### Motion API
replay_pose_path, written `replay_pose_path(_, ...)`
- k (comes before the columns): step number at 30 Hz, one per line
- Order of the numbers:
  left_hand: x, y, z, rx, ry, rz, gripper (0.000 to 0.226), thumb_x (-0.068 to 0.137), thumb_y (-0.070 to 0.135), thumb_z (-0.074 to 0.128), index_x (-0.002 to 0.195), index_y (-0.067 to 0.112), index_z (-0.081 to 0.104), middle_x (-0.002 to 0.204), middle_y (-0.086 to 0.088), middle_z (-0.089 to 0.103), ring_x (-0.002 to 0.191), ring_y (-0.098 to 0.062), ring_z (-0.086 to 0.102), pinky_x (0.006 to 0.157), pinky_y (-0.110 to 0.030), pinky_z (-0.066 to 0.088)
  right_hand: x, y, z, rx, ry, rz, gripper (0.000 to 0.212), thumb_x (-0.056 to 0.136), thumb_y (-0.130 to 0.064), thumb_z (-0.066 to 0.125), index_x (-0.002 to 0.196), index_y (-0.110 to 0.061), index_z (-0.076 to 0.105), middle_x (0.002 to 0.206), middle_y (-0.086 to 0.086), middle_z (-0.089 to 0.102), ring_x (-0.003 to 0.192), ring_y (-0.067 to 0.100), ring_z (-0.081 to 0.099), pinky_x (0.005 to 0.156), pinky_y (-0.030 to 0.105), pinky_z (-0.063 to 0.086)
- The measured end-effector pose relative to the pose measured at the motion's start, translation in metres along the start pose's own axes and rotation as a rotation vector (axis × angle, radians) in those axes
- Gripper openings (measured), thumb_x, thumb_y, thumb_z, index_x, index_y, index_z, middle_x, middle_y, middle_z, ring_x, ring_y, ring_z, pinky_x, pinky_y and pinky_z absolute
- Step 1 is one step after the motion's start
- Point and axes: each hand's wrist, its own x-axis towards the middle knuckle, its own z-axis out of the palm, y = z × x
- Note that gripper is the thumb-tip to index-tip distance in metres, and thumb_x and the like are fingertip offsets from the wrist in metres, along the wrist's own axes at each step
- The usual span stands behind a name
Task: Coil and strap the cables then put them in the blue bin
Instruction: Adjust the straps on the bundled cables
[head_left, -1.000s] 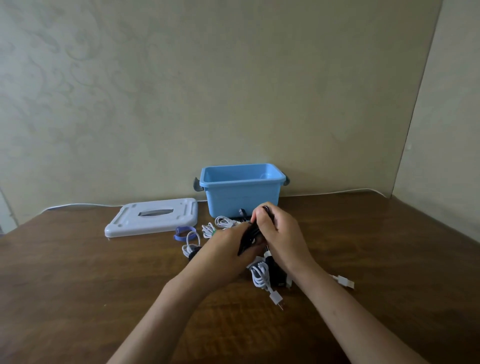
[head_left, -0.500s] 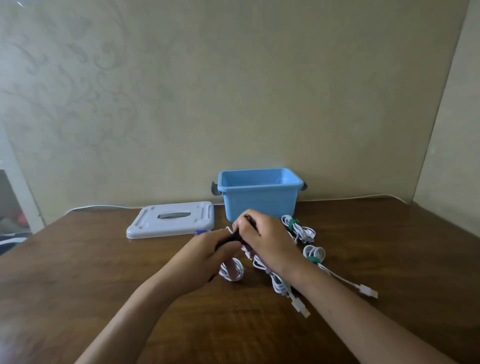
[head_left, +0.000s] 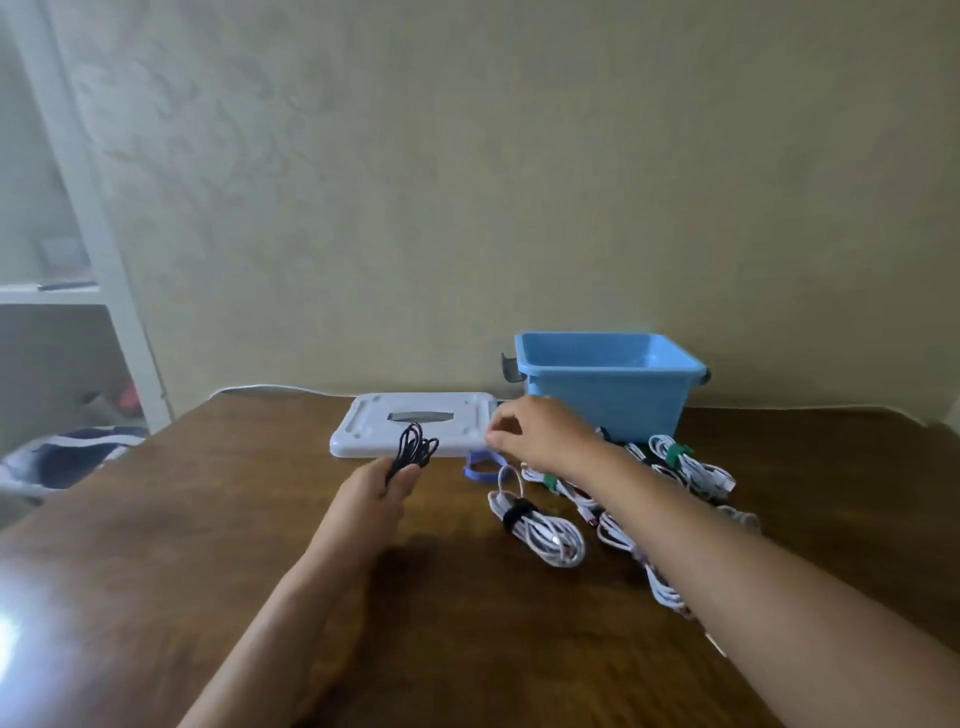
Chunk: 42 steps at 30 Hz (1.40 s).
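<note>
A brown wooden table (head_left: 156, 545) fills the lower view. At about 1 o'clock the blue bin (head_left: 608, 400) stands open against the wall, nothing visible inside; its white lid (head_left: 374, 431) lies flat just left of it. Strapped white cables (head_left: 540, 530) lie in a loose heap at 3 o'clock. Half a second ago both hands worked together on one dark cable; now they have parted. The left hand (head_left: 374, 499) pinches the coiled black cable (head_left: 413, 449) near centre, unstrapped. The right hand (head_left: 540, 431) reaches, fingers curled, toward a purple strap (head_left: 483, 465) just below it; strapping likely comes next
</note>
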Motion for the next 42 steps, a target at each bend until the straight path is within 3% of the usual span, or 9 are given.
replay_pose_path(6, 0.001, -0.005, 0.001, -0.032, 0.036, -0.038, 0.030, 0.103, 0.032, 0.049, 0.077, 0.018, 0.054, 0.064, 0.005, 0.054, 0.060, -0.015, 0.051, 0.056, -0.032, 0.037, 0.019, -0.007, 0.019, -0.187, -0.099, 0.032, 0.023, 0.086, -0.046, 0.073, 0.096, -0.026, 0.078, 0.099, -0.005, 0.073, 0.095, 0.016, 0.065, 0.081, 0.033, 0.055)
replay_pose_path(12, 0.001, -0.001, 0.004, -0.015, 0.033, -0.039, 0.030, 0.103, 0.035, 0.048, 0.078, 0.020, 0.054, 0.067, 0.006, 0.055, 0.062, -0.011, 0.051, 0.055, -0.029, 0.035, 0.031, -0.014, 0.037, -0.326, -0.149, 0.108, 0.026, 0.087, -0.034, 0.077, 0.111, -0.024, 0.076, 0.113, -0.002, 0.072, 0.105, 0.018, 0.066, 0.087, 0.030, 0.054)
replay_pose_path(15, 0.002, -0.001, 0.004, -0.026, 0.038, -0.048, 0.030, 0.103, 0.037, 0.047, 0.079, 0.022, 0.054, 0.068, 0.006, 0.056, 0.063, -0.011, 0.052, 0.056, -0.029, 0.036, 0.032, -0.010, 0.041, -0.288, -0.152, 0.115, 0.020, 0.092, -0.027, 0.072, 0.111, -0.025, 0.075, 0.111, -0.008, 0.068, 0.103, 0.014, 0.062, 0.077, 0.022, 0.047)
replay_pose_path(17, 0.002, -0.001, 0.004, -0.056, 0.058, -0.063, 0.032, 0.103, 0.038, 0.047, 0.081, 0.017, 0.056, 0.068, 0.004, 0.056, 0.063, -0.014, 0.052, 0.057, -0.031, 0.038, 0.031, -0.005, 0.041, -0.252, -0.132, 0.067, 0.015, 0.091, -0.027, 0.072, 0.106, -0.029, 0.075, 0.113, -0.007, 0.070, 0.110, 0.016, 0.060, 0.089, 0.029, 0.044)
replay_pose_path(20, 0.003, -0.002, 0.003, -0.135, 0.080, -0.083, 0.033, 0.103, 0.037, 0.048, 0.083, 0.012, 0.056, 0.064, 0.002, 0.054, 0.058, -0.015, 0.049, 0.057, -0.032, 0.039, 0.024, -0.001, 0.035, -0.039, -0.056, 0.019, 0.007, 0.091, -0.030, 0.070, 0.097, -0.034, 0.068, 0.108, -0.008, 0.072, 0.107, 0.014, 0.061, 0.099, 0.036, 0.046)
replay_pose_path(23, 0.004, -0.002, 0.002, -0.233, 0.075, -0.084, 0.032, 0.102, 0.036, 0.049, 0.078, 0.015, 0.051, 0.059, 0.005, 0.048, 0.053, -0.016, 0.043, 0.055, -0.037, 0.038, 0.009, 0.000, 0.022, 0.343, 0.023, -0.023, 0.012, 0.094, -0.023, 0.069, 0.089, -0.032, 0.063, 0.085, -0.011, 0.077, 0.089, 0.009, 0.070, 0.090, 0.037, 0.054)
replay_pose_path(28, -0.007, 0.018, 0.000, -0.295, 0.053, -0.007, 0.029, 0.103, 0.025, 0.051, 0.076, 0.013, 0.047, 0.053, 0.004, 0.044, 0.047, -0.014, 0.038, 0.050, -0.035, 0.033, -0.037, 0.000, -0.016, 0.761, 0.065, -0.105, 0.005, 0.098, -0.013, 0.065, 0.097, -0.017, 0.067, 0.078, 0.003, 0.076, 0.074, 0.018, 0.074, 0.075, 0.028, 0.057)
replay_pose_path(34, -0.032, 0.064, 0.013, -0.425, -0.060, 0.093, 0.023, 0.104, 0.018, 0.050, 0.093, -0.002, 0.052, 0.062, -0.003, 0.057, 0.057, -0.026, 0.063, 0.046, -0.029, 0.042, -0.099, 0.023, -0.042, 0.833, 0.187, -0.040, 0.007, 0.091, -0.014, 0.073, 0.090, -0.021, 0.072, 0.077, -0.009, 0.070, 0.061, 0.014, 0.065, 0.065, 0.025, 0.057)
replay_pose_path(42, -0.042, 0.138, 0.079, -0.471, -0.331, 0.117, 0.020, 0.104, 0.018, 0.050, 0.090, 0.004, 0.052, 0.053, 0.006, 0.038, 0.043, -0.013, 0.035, 0.041, -0.027, 0.032, -0.146, 0.053, -0.039, 1.029, 0.346, 0.102, 0.015, 0.085, -0.018, 0.079, 0.092, -0.014, 0.067, 0.079, 0.002, 0.075, 0.068, 0.014, 0.067, 0.065, 0.023, 0.056)
